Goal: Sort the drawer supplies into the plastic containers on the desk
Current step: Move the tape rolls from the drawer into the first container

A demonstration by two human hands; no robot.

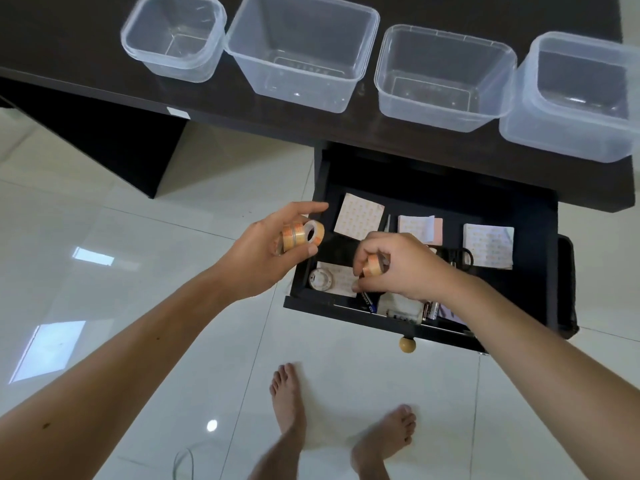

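Two glossy amber tape rolls (302,234) sit pinched in the left hand (266,252), beside the drawer (540,216); the right hand (398,263) pinches a third roll (372,266) above it. Best gather them, then drop all into one clear, empty container (131,36) on the desk (69,46).

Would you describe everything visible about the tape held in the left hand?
The left hand holds what look like two small tape rolls side by side, clear tape with orange-printed wrapping and pale cores. They lie on their sides, holes facing right, pinched between thumb below and fingers above. They hang in the air beside the left edge of the open drawer, touching only the hand.
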